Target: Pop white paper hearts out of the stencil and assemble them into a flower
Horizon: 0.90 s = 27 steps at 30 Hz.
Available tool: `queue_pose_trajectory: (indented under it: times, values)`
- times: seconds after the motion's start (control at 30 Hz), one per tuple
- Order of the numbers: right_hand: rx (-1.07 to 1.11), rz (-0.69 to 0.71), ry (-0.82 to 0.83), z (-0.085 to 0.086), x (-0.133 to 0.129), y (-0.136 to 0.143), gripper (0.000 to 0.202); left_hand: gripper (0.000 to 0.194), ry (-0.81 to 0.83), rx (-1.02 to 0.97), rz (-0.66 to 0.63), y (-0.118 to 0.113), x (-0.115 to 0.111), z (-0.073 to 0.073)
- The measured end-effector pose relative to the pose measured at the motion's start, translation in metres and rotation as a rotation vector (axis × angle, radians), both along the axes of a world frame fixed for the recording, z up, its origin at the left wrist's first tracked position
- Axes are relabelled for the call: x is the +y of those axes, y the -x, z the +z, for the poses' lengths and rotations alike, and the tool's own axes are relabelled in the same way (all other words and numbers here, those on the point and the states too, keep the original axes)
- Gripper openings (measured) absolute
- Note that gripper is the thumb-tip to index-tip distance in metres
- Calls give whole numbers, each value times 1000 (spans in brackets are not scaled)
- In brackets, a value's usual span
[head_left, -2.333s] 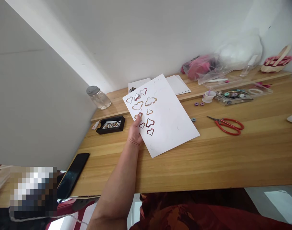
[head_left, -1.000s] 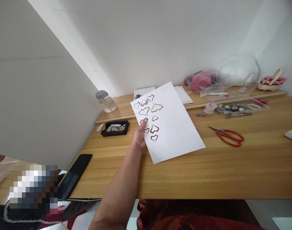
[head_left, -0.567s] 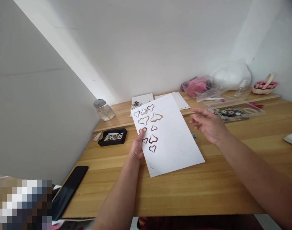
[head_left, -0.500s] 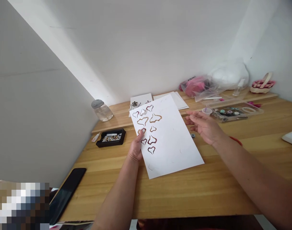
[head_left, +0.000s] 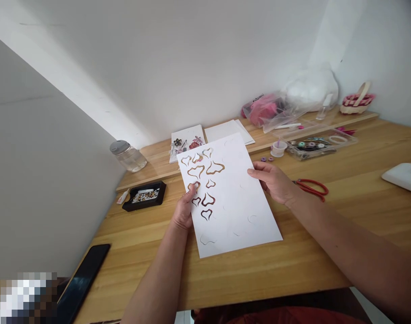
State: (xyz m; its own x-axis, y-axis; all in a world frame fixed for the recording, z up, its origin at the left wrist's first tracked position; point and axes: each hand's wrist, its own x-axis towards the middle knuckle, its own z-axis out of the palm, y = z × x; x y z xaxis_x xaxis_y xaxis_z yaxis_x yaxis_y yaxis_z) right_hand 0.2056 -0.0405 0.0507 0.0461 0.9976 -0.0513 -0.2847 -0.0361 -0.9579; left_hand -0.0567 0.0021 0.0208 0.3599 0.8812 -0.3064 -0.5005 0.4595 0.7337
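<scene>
A white sheet of paper (head_left: 239, 202) is held tilted above the wooden table. Several wavy, heart-like shapes are cut through its left half, and brown table shows through some of them. Thin curved lines mark the rest of the sheet. My left hand (head_left: 185, 207) grips the left edge, thumb on the front and fingers hidden behind. On the right edge, my right hand (head_left: 273, 180) pinches the paper between thumb and fingers. Red-handled scissors or pliers (head_left: 313, 186), their tips hidden, lie beyond my right wrist.
Along the back stand a lidded jar (head_left: 128, 157), a sheet with flower pictures (head_left: 188, 135), blank papers (head_left: 228, 132), pink material in a bag (head_left: 264, 110) and a small basket (head_left: 357, 101). A black tray (head_left: 144, 198), phone (head_left: 87, 279), clear box (head_left: 322, 146) and white device (head_left: 403, 177) lie around.
My right hand, earlier apart from the paper with fingers spread, has moved in and taken hold of its right edge. My left hand keeps its grip. The whole view has shifted slightly.
</scene>
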Motion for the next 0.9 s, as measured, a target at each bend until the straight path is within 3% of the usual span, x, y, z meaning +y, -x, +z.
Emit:
queue_pose_trajectory:
  times: [0.33, 0.9]
  values:
    - [67, -14, 42, -6, 2, 0, 25, 45, -8, -10, -27, -1, 0, -3]
    - [104, 2, 79, -4, 1, 0, 27, 33, 3, -5, 27, -3, 0, -1]
